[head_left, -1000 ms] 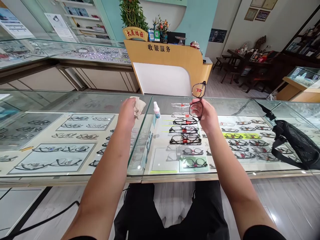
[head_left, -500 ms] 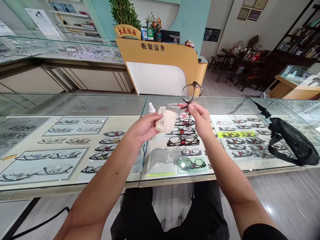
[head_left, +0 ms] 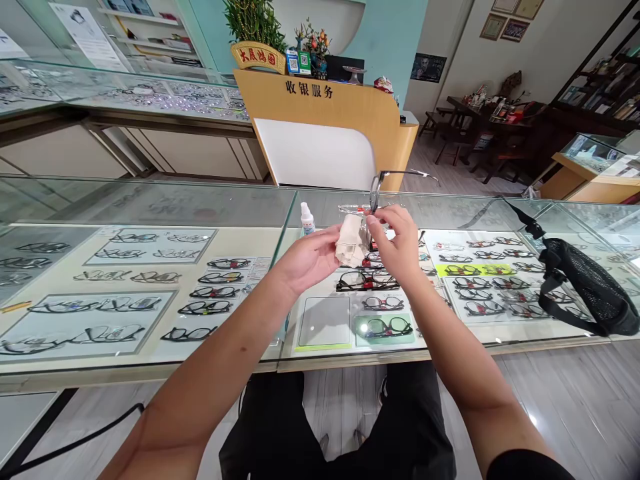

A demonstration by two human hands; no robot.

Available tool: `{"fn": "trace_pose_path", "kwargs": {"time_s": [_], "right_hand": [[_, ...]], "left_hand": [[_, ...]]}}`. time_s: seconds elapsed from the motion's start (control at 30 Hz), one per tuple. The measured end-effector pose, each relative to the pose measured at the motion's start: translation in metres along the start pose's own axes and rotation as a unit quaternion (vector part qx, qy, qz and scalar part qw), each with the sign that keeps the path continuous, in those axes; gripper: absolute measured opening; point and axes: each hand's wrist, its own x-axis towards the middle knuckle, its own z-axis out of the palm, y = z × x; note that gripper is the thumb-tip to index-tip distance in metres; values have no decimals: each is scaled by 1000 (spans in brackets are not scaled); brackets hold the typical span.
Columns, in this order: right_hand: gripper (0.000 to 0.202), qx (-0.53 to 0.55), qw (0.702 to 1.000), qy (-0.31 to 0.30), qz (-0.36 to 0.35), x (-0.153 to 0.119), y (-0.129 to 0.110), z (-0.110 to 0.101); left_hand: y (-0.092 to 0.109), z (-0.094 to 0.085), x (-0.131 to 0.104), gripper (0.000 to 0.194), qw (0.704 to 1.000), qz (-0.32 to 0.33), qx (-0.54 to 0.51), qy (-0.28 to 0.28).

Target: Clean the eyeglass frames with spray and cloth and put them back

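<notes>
Above the glass counter, my left hand [head_left: 316, 257] is closed on a folded beige cleaning cloth [head_left: 351, 241]. My right hand [head_left: 397, 241] grips a pair of eyeglasses [head_left: 375, 190] at the middle, turned edge-on with a dark temple arm pointing right. The cloth is right beside the lower lens, which is partly hidden by my fingers; whether they touch I cannot tell. Just behind my left hand a small white bottle [head_left: 307, 218] stands upright on the glass.
The glass display counter [head_left: 320, 360] holds rows of eyeglasses under its top. At its right lies a black mesh bag [head_left: 585, 283] with a strap. Beyond it stands a wooden cashier desk [head_left: 320, 107] with a plant [head_left: 255, 27]. My legs are close below the counter edge.
My left hand with the cloth has moved right, up to the eyeglasses. My right hand has turned the eyeglasses from facing me to edge-on, and the white bottle shows more fully.
</notes>
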Motion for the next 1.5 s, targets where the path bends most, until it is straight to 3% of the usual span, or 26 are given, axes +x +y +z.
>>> {"fn": "trace_pose_path", "kwargs": {"time_s": [0.1,0.2,0.33,0.47,0.6,0.83,0.93,1.2,1.37,1.43,1.5], "right_hand": [[32,-43,998,-28,-31,0,4,-1],[27,-103,988,-87,-70,-1,8,1],[25,-145,979,-107,-94,-6,15,6],[25,-144,982,-75,-94,-10,20,12],[25,-175,979,-68,-80,-14,22,19],[25,-187,976,-62,-87,-20,22,24],[24,-196,975,-58,-82,-21,21,26],[30,-175,981,29,-73,-18,18,24],[33,-87,995,56,-14,-1,24,6],[36,-12,999,48,21,7,26,-5],[39,71,995,24,62,14,28,-14]], "left_hand": [[-6,-2,0,22,999,-33,12,-7],[-11,-5,-1,35,997,-68,7,-38],[-15,-5,-1,47,998,-49,7,-39],[-20,-4,1,39,999,7,30,-9],[-30,-3,3,32,991,51,108,59],[-39,0,9,33,978,95,138,127],[-38,0,8,27,974,105,162,123],[-30,2,2,34,951,123,264,107],[-10,-1,-2,28,928,35,369,20],[2,-9,-3,25,906,35,419,46],[16,-21,-4,27,866,99,474,127]]}}
